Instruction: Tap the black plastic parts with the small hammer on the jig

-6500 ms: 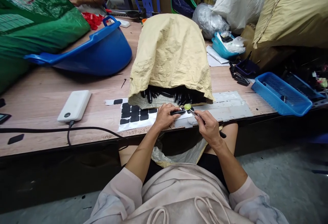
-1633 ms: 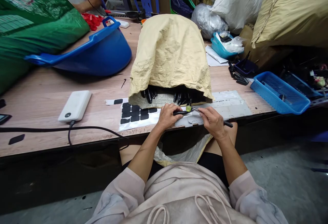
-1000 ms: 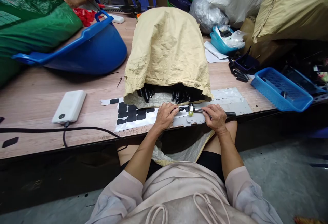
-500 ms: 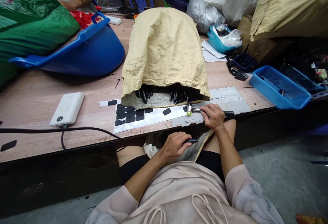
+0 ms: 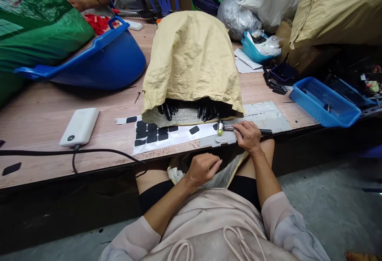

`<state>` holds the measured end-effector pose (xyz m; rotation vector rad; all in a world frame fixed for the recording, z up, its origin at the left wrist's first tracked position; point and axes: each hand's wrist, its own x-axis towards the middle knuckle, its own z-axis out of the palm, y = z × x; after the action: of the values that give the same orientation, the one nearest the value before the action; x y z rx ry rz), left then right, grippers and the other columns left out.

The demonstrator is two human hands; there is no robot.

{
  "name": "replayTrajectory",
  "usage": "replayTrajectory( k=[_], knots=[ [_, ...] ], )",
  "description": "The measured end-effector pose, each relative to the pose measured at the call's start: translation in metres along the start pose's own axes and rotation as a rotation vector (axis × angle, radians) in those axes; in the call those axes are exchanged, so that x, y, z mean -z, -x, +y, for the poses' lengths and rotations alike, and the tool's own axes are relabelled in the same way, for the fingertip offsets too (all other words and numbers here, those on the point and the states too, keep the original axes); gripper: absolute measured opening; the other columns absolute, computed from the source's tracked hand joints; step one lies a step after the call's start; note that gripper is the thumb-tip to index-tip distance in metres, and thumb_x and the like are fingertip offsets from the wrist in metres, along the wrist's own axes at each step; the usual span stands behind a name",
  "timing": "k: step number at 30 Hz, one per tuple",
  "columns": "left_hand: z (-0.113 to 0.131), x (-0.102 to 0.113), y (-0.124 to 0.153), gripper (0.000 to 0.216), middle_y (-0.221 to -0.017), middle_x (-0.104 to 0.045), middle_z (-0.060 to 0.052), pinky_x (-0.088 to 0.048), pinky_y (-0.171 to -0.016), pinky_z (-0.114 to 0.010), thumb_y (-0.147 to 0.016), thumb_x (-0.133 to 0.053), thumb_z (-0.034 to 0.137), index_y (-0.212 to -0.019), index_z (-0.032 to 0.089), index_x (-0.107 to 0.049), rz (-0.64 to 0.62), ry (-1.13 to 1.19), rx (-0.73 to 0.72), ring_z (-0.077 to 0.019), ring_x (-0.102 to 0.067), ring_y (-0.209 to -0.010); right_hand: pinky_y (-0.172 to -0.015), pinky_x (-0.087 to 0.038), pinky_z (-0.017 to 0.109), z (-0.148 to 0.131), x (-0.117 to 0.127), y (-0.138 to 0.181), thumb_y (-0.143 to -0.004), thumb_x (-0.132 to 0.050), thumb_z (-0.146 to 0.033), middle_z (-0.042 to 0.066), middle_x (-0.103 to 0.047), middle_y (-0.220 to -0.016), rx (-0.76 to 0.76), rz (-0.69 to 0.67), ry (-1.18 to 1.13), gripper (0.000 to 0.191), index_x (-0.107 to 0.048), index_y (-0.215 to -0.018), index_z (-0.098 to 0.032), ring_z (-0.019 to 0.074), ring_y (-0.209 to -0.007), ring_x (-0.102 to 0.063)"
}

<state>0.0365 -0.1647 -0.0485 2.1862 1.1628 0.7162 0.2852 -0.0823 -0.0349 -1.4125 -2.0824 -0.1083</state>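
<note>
My right hand (image 5: 249,136) is closed around the shaft of a small hammer (image 5: 228,127), which has a yellowish face and a black grip. The hammer lies across a grey flat board (image 5: 256,121) at the table's front edge. My left hand (image 5: 205,169) hangs over the mouth of a sack (image 5: 235,163) between my legs. Its fingers are loosely bent, the thumb apart, and no item shows in it. A large yellowish sack (image 5: 193,62) lies on the table, its opening facing me. Several slim black pieces (image 5: 168,112) show inside.
Black rounded stickers (image 5: 151,130) sit on a white sheet along the table edge. A white power bank (image 5: 79,127) with a black cable (image 5: 104,150) is at left. A blue tub (image 5: 104,60) stands behind it. A blue basket (image 5: 324,102) is at right. Another person's arm (image 5: 89,4) shows at the back.
The slim black piece in my left hand is gone from view, and the fingers have loosened over the lap sack. My right hand and the hammer stay in place.
</note>
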Motion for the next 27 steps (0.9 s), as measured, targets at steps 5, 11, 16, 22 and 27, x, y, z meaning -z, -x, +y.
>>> replayTrajectory(
  k=[5,11,16,22,27],
  knots=[
    [-0.022,0.080,-0.045,0.025,-0.081,-0.071,-0.006,-0.053,-0.076,-0.033,-0.099,-0.049,0.036,-0.098,0.020,-0.069,0.526,-0.211,0.360,-0.0191,-0.065,-0.074,-0.081,-0.044,0.038,-0.001,0.001,-0.001,-0.095,-0.062,-0.027,0.006,-0.073,-0.096,0.020,0.022,0.026,0.020,-0.078,-0.106,-0.026,0.0257,-0.091,-0.060],
    [-0.060,0.131,-0.085,0.038,-0.108,-0.071,-0.022,-0.052,-0.094,-0.053,-0.094,-0.058,0.041,-0.119,0.012,-0.064,0.507,-0.366,0.916,-0.0400,-0.066,-0.109,-0.080,-0.043,0.038,-0.002,0.001,-0.002,-0.095,-0.062,-0.027,0.006,-0.073,-0.095,0.040,0.033,0.030,0.019,-0.078,-0.103,-0.025,0.0255,-0.089,-0.059],
    [-0.063,0.131,-0.080,0.026,-0.108,-0.072,-0.020,-0.053,-0.090,-0.053,-0.093,-0.061,0.038,-0.107,0.017,-0.067,0.448,-0.358,0.966,-0.0395,-0.067,-0.107,-0.081,-0.044,0.037,-0.002,0.001,-0.002,-0.095,-0.062,-0.026,0.006,-0.073,-0.094,0.047,0.037,0.040,0.018,-0.078,-0.104,-0.024,0.0249,-0.089,-0.059],
    [-0.040,0.106,-0.053,0.020,-0.108,-0.073,-0.009,-0.052,-0.086,-0.036,-0.095,-0.060,0.032,-0.111,0.022,-0.064,0.425,-0.295,0.529,-0.0263,-0.069,-0.098,-0.082,-0.044,0.037,0.001,0.000,-0.001,-0.098,-0.061,-0.027,0.006,-0.074,-0.096,0.056,0.029,0.021,0.019,-0.078,-0.105,-0.024,0.0244,-0.090,-0.060],
    [-0.025,0.068,-0.058,0.013,-0.109,-0.071,-0.003,-0.051,-0.082,-0.031,-0.094,-0.064,0.028,-0.106,0.025,-0.067,0.205,-0.214,0.308,-0.0216,-0.067,-0.097,-0.081,-0.046,0.037,0.005,0.006,-0.002,-0.101,-0.058,-0.027,0.006,-0.074,-0.097,0.123,0.028,0.006,0.020,-0.077,-0.107,-0.023,0.0239,-0.087,-0.061]
  ],
)
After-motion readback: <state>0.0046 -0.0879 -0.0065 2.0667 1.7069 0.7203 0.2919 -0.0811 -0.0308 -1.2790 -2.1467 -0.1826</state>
